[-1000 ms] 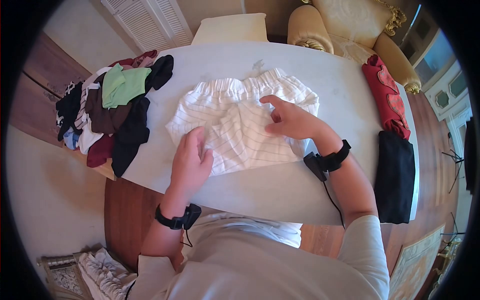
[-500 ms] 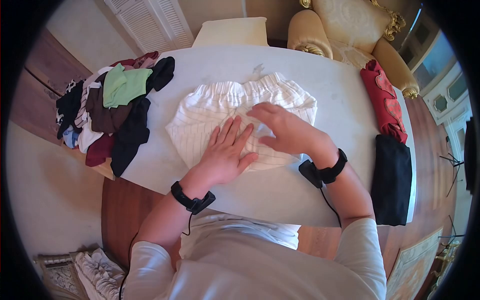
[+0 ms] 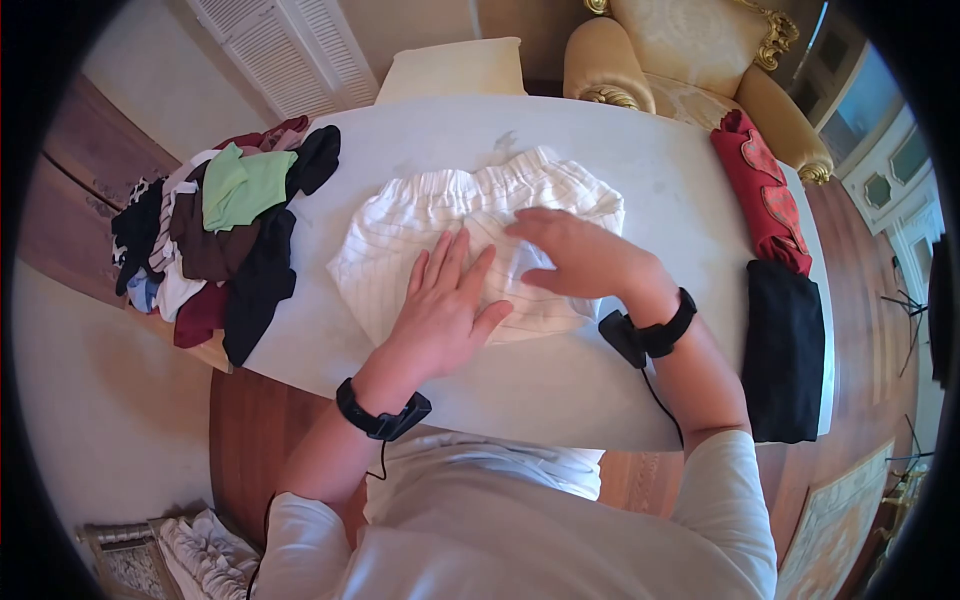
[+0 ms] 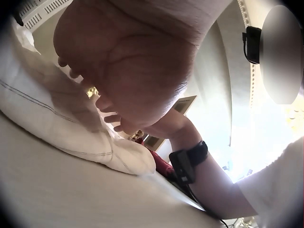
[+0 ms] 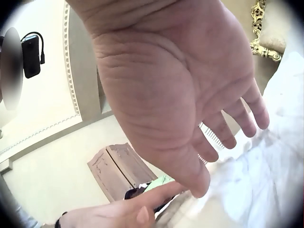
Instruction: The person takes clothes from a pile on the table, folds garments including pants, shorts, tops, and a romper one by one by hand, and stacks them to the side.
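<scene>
White shorts (image 3: 385, 225) with thin dark stripes and a gathered waistband lie on the table, waistband toward the far side. My left hand (image 3: 440, 315) rests on the lower middle of them, fingers spread and pointing away from me. Just to its right, my right hand (image 3: 595, 262) is over the right leg, palm down with fingers extended leftward. In the right wrist view the right fingertips (image 5: 228, 141) come right down to the white cloth (image 5: 256, 185). From the left wrist, the edge of the shorts (image 4: 57, 128) shows puffed up beneath the palm. Neither hand grips the fabric.
A heap of mixed clothes, with a green garment (image 3: 250, 185) on top, lies at the table's left end. Along the right edge are a rolled red garment (image 3: 760, 190) and a folded black one (image 3: 783, 350). A gilded armchair (image 3: 690, 50) stands beyond the table (image 3: 680, 180).
My left hand has moved from the lower left of the shorts inward and flattened with spread fingers. My right hand's bent fingers have straightened, and it has shifted slightly left.
</scene>
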`<state>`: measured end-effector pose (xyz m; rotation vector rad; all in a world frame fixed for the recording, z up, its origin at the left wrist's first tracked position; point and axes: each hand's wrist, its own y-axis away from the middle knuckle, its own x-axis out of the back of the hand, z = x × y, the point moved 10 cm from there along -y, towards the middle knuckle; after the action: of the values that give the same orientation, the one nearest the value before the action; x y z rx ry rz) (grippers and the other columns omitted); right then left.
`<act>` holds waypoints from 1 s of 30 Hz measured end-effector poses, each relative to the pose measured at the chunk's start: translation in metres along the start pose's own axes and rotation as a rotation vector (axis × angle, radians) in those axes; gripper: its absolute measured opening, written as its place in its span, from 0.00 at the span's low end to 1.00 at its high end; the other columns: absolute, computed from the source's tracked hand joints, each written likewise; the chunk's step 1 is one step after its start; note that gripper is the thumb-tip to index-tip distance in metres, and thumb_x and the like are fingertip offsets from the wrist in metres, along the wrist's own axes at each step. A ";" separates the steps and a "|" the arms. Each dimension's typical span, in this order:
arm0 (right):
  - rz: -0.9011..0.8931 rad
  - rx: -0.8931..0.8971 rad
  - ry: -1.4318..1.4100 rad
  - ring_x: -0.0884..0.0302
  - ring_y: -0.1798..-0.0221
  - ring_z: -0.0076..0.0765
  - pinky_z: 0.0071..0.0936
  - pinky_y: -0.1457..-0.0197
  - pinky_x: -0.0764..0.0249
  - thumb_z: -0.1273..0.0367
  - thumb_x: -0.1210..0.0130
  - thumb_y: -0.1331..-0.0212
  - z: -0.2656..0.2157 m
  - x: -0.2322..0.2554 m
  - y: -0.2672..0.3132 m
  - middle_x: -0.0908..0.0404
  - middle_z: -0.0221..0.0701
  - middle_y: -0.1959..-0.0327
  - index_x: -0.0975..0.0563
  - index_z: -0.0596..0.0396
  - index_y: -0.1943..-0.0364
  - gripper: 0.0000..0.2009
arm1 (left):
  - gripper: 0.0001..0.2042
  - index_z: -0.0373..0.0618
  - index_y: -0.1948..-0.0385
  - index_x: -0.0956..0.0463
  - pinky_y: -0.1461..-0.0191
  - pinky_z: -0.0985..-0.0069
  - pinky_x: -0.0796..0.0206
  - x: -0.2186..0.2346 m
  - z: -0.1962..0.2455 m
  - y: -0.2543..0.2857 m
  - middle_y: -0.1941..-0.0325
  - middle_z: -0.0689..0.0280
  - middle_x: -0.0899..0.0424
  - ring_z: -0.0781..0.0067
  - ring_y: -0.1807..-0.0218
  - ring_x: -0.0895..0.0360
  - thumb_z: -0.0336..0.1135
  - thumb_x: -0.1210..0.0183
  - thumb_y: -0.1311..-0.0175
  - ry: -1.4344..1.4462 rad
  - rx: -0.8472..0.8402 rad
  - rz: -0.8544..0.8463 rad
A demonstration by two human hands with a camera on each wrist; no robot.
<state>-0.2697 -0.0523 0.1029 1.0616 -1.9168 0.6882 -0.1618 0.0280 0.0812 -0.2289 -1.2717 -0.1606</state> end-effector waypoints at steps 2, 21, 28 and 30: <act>0.026 -0.032 0.002 0.30 0.31 0.58 0.42 0.28 0.32 0.68 0.35 0.41 0.003 0.014 0.003 0.27 0.51 0.33 0.26 0.62 0.36 0.28 | 0.36 0.43 0.24 0.42 0.18 0.47 0.64 0.000 0.009 -0.001 0.19 0.41 0.50 0.39 0.17 0.58 0.56 0.49 0.25 -0.007 -0.013 -0.016; 0.214 -0.699 0.137 0.20 0.42 0.58 0.47 0.38 0.25 0.62 0.37 0.47 0.140 0.046 0.051 0.17 0.55 0.51 0.23 0.65 0.50 0.24 | 0.35 0.46 0.26 0.39 0.17 0.47 0.67 -0.015 0.009 -0.013 0.19 0.46 0.48 0.41 0.17 0.57 0.55 0.43 0.30 -0.100 -0.054 0.026; 0.289 -0.733 -0.179 0.15 0.66 0.40 0.34 0.67 0.21 0.66 0.35 0.46 0.129 0.056 0.058 0.16 0.47 0.67 0.23 0.64 0.51 0.21 | 0.31 0.40 0.34 0.31 0.20 0.47 0.56 -0.025 0.065 -0.005 0.27 0.45 0.36 0.40 0.23 0.44 0.52 0.38 0.33 0.061 -0.220 0.098; 0.424 -0.665 -0.368 0.16 0.74 0.36 0.30 0.72 0.20 0.67 0.36 0.44 0.117 0.063 0.058 0.17 0.45 0.67 0.26 0.65 0.47 0.22 | 0.36 0.36 0.37 0.31 0.22 0.47 0.52 -0.021 0.072 -0.003 0.31 0.44 0.33 0.43 0.25 0.40 0.53 0.32 0.40 0.044 -0.230 0.203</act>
<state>-0.3852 -0.1386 0.0926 0.3751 -2.4708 0.0302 -0.2356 0.0441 0.0815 -0.5471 -1.1778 -0.1363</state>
